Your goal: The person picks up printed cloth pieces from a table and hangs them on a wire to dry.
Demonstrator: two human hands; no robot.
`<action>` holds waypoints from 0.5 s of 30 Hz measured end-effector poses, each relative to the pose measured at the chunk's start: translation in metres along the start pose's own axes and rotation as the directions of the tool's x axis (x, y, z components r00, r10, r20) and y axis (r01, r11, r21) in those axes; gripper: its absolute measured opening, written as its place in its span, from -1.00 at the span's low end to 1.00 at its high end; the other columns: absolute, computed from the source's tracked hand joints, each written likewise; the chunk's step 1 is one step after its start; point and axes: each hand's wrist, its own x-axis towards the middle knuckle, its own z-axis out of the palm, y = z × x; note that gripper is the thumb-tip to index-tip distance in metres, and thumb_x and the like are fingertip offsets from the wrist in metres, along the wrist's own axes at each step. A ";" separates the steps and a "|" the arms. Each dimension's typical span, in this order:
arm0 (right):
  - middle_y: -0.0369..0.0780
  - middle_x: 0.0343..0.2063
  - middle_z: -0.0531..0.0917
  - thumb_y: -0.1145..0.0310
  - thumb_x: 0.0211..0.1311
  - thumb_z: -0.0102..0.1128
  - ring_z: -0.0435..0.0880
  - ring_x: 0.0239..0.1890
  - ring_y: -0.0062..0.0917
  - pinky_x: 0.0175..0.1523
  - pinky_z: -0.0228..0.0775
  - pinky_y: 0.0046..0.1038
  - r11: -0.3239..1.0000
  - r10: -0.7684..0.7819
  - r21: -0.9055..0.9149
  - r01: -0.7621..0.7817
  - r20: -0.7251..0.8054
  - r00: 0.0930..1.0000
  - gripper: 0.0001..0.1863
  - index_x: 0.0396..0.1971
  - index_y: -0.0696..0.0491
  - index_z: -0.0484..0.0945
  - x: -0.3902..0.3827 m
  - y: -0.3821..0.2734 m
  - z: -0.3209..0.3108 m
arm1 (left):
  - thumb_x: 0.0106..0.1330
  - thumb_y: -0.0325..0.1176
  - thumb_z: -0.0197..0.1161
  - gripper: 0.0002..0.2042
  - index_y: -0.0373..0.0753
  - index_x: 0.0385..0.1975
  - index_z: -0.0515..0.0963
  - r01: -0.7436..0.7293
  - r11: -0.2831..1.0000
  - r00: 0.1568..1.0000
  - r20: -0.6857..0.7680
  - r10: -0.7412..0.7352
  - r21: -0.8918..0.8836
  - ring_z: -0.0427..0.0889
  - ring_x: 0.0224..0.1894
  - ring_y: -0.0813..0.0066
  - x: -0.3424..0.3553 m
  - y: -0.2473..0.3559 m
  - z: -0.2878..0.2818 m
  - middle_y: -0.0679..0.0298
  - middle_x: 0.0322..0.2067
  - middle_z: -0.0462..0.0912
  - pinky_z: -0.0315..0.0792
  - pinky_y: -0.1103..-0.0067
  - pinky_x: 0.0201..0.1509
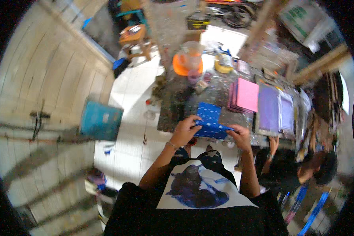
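Observation:
A blue piece with small white stars, fabric or paper, I cannot tell which [209, 114], lies at the near edge of the dark worktable, its near part folded or lifted. My left hand [186, 129] pinches its left side between thumb and fingers. On the right, my right hand [240, 136] grips the near right corner with thumb and fingertips. Just beyond my right hand rests a stack of pink sheets or boards [246, 95], with darker pink ones under its left side.
A screen-like purple panel [268, 108] lies right of the pink stack, near a co-worker's hand [274, 144]. Farther back stand a clear jug [192, 51] on an orange base and a yellow tape roll or tub [223, 64]. A teal bin [101, 120] stands on the floor at left.

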 end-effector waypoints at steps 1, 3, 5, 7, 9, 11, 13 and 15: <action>-0.29 -0.38 0.67 0.50 0.07 0.25 0.59 -0.36 -0.62 -0.22 0.42 -0.55 1.000 0.006 0.016 -0.006 -0.006 1.000 -0.81 -0.27 0.13 0.64 0.003 -0.007 0.005 | 0.19 -0.41 0.25 -0.70 -0.24 -0.07 0.45 0.012 0.999 1.000 -0.006 -0.012 0.048 0.67 -0.30 0.29 -0.005 -0.004 -0.005 0.08 -0.35 0.65 0.47 0.51 -0.24; -0.30 -0.43 0.65 0.57 0.07 0.23 0.55 -0.39 -0.68 -0.25 0.40 -0.60 0.999 0.030 0.032 -0.031 0.005 1.000 -0.86 -0.33 0.19 0.62 0.007 -0.023 0.013 | 0.16 -0.36 0.29 -0.78 -0.28 -0.23 0.52 0.067 0.998 0.992 -0.112 -0.066 0.000 0.66 -0.35 0.29 -0.018 -0.012 -0.005 0.08 -0.39 0.64 0.49 0.51 -0.27; -0.31 -0.46 0.64 0.55 0.09 0.22 0.54 -0.42 -0.70 -0.27 0.37 -0.62 0.992 0.110 0.052 -0.111 0.016 0.994 -0.90 -0.36 0.18 0.62 0.009 -0.007 0.019 | 0.15 -0.34 0.31 -0.78 -0.30 -0.26 0.53 0.155 0.986 0.976 -0.147 -0.161 -0.053 0.64 -0.38 0.38 -0.032 -0.006 -0.007 0.14 -0.41 0.64 0.50 0.52 -0.27; -0.30 -0.46 0.64 0.51 0.08 0.24 0.54 -0.42 -0.68 -0.27 0.37 -0.60 0.976 0.179 0.119 -0.182 0.037 0.983 -0.88 -0.36 0.18 0.62 0.004 0.006 0.028 | 0.12 -0.32 0.33 -0.79 -0.31 -0.35 0.56 0.111 0.990 0.960 -0.249 -0.131 -0.091 0.62 -0.44 0.40 -0.048 -0.038 0.004 0.17 -0.50 0.63 0.46 0.51 -0.35; -0.26 -0.43 0.65 0.44 0.04 0.27 0.56 -0.41 -0.62 -0.26 0.39 -0.55 0.937 0.244 0.241 -0.254 0.072 0.967 -0.82 -0.33 0.17 0.63 -0.004 0.015 0.031 | 0.11 -0.31 0.34 -0.79 -0.31 -0.39 0.56 0.159 0.983 0.943 -0.282 -0.178 -0.090 0.61 -0.46 0.43 -0.062 -0.053 0.014 0.16 -0.49 0.63 0.44 0.49 -0.37; -0.29 -0.48 0.63 0.47 0.07 0.22 0.52 -0.43 -0.67 -0.32 0.35 -0.59 0.941 0.273 0.180 -0.286 0.094 0.957 -0.89 -0.38 0.15 0.63 -0.005 0.006 0.033 | 0.09 -0.28 0.35 -0.77 -0.33 -0.43 0.56 0.147 0.985 0.940 -0.296 -0.168 -0.092 0.60 -0.46 0.43 -0.071 -0.057 0.018 0.13 -0.52 0.61 0.43 0.48 -0.37; -0.33 -0.49 0.63 0.54 0.10 0.16 0.48 -0.48 -0.74 -0.37 0.31 -0.63 0.938 0.318 0.098 -0.334 0.146 0.937 -0.90 -0.38 0.17 0.61 -0.009 0.001 0.027 | 0.09 -0.27 0.35 -0.76 -0.33 -0.43 0.56 0.119 0.991 0.938 -0.320 -0.132 -0.060 0.58 -0.49 0.43 -0.078 -0.074 0.035 0.13 -0.55 0.59 0.42 0.48 -0.39; -0.32 -0.48 0.63 0.53 0.10 0.16 0.50 -0.48 -0.73 -0.38 0.31 -0.65 0.926 0.377 -0.064 -0.372 0.107 0.920 -0.88 -0.34 0.18 0.61 -0.010 0.010 0.023 | 0.10 -0.25 0.34 -0.76 -0.32 -0.42 0.57 0.333 0.923 0.914 -0.174 -0.366 -0.190 0.56 -0.50 0.48 -0.080 -0.059 0.027 0.16 -0.58 0.58 0.40 0.50 -0.41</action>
